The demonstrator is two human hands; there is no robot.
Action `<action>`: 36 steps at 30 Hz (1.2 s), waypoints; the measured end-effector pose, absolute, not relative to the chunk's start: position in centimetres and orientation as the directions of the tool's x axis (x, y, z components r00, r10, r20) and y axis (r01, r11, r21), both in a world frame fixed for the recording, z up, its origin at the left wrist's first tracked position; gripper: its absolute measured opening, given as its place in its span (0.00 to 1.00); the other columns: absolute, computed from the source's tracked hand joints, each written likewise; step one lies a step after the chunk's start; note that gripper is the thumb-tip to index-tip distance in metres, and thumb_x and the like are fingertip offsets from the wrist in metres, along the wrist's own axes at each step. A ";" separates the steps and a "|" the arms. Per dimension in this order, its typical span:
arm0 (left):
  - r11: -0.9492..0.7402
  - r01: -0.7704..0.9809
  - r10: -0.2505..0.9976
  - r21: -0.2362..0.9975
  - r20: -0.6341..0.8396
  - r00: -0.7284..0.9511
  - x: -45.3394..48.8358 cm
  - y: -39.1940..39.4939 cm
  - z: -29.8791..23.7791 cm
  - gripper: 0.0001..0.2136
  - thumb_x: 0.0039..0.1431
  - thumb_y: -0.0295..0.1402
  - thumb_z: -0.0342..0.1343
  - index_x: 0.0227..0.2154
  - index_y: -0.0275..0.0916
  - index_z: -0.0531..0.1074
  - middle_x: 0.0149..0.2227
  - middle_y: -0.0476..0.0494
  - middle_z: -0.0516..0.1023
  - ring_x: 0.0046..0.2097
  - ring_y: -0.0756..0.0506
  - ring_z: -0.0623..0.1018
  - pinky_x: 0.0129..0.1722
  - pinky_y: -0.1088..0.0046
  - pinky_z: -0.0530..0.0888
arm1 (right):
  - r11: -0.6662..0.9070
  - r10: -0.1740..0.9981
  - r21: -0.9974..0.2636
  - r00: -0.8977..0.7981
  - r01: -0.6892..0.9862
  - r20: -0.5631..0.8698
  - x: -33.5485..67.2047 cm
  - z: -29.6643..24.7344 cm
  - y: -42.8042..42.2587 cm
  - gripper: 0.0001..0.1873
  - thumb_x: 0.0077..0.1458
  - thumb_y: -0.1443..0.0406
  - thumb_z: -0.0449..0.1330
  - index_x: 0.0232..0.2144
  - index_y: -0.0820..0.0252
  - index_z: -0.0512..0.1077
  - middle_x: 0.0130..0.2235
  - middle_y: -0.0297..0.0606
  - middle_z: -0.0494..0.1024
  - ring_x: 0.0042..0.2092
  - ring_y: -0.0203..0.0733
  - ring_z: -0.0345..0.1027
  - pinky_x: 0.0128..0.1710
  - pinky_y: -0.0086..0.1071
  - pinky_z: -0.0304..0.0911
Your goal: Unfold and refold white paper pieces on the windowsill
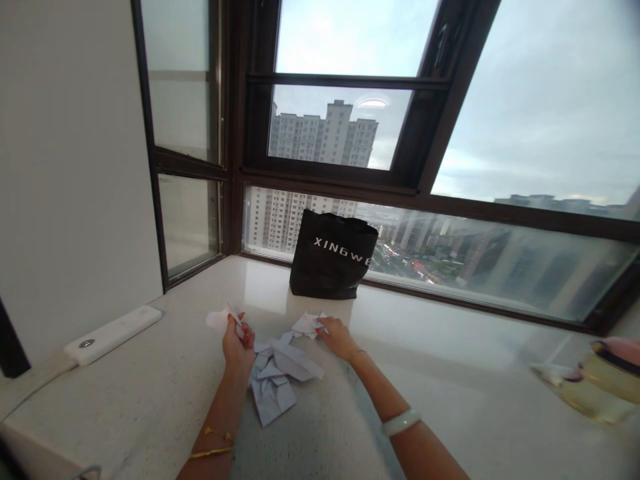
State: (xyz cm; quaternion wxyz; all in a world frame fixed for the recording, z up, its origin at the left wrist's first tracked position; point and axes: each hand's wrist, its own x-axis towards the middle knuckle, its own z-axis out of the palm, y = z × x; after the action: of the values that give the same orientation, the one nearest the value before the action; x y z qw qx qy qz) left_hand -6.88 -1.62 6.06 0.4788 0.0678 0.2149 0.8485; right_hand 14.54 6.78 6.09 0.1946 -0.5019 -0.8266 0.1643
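My left hand is closed on a small folded white paper, held up a little above the sill. Thumb and fingers of my right hand pinch another folded paper, which lies beyond the pile. Between my wrists several folded pale papers lie heaped on the white windowsill. A further white piece shows just left of my left hand; whether it joins the held paper I cannot tell.
Behind the papers a black bag with white lettering stands against the window. To the left lies a white power strip with a cable. A blurred yellowish object with pink on top sits at the right edge. Dark window frames border the sill.
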 end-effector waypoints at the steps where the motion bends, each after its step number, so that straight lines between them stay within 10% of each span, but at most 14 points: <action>1: -0.458 -0.779 0.834 0.427 -0.095 -0.543 -7.0 -1.6 6.0 0.09 0.55 0.37 0.49 0.25 0.36 0.66 0.12 0.58 0.58 0.11 0.60 0.54 0.10 0.86 0.52 | 0.419 0.907 -0.445 -0.389 0.792 0.160 14.7 5.9 7.1 0.21 0.48 0.68 0.53 0.47 0.58 0.64 0.51 0.45 0.66 0.52 0.47 0.55 0.48 0.41 0.50; 5: -0.454 -0.786 0.832 0.420 -0.115 -0.542 -7.0 -1.5 5.8 0.09 0.56 0.35 0.47 0.25 0.36 0.66 0.12 0.58 0.59 0.11 0.59 0.55 0.10 0.85 0.53 | 0.347 0.938 -0.414 -0.308 0.842 0.159 15.5 4.9 8.0 0.30 0.41 0.73 0.55 0.50 0.61 0.61 0.53 0.49 0.63 0.55 0.50 0.50 0.50 0.44 0.45; 13: -0.412 -0.831 0.860 0.375 -0.141 -0.490 -7.1 -1.6 5.8 0.12 0.59 0.32 0.43 0.24 0.36 0.66 0.11 0.57 0.58 0.11 0.58 0.56 0.11 0.85 0.53 | 0.330 0.943 -0.597 -0.279 0.731 0.180 16.4 6.2 10.1 0.12 0.50 0.65 0.49 0.27 0.64 0.71 0.28 0.43 0.75 0.36 0.45 0.67 0.38 0.38 0.58; 21: -0.373 -0.863 0.886 0.341 -0.146 -0.441 -6.9 -1.7 5.9 0.12 0.59 0.32 0.42 0.23 0.36 0.66 0.12 0.57 0.59 0.11 0.58 0.55 0.11 0.84 0.54 | 0.390 0.903 -0.755 -0.381 0.527 0.201 15.4 7.7 8.3 0.25 0.53 0.51 0.43 0.37 0.63 0.69 0.36 0.40 0.76 0.34 0.37 0.70 0.31 0.30 0.64; 36: -0.375 -0.883 0.887 0.283 -0.167 -0.431 -7.4 -1.8 6.0 0.15 0.60 0.30 0.39 0.23 0.35 0.67 0.11 0.57 0.58 0.11 0.58 0.55 0.10 0.85 0.54 | 0.343 0.939 -0.262 -0.329 0.902 0.098 15.7 6.0 6.2 0.15 0.48 0.74 0.49 0.37 0.66 0.70 0.42 0.54 0.72 0.49 0.52 0.61 0.46 0.46 0.49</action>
State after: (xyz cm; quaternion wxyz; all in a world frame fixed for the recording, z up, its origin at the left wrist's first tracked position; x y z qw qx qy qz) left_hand -7.41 -1.81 6.01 0.5335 0.0062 0.1665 0.8292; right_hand 15.69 6.19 5.97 0.1166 -0.5675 -0.8111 0.0801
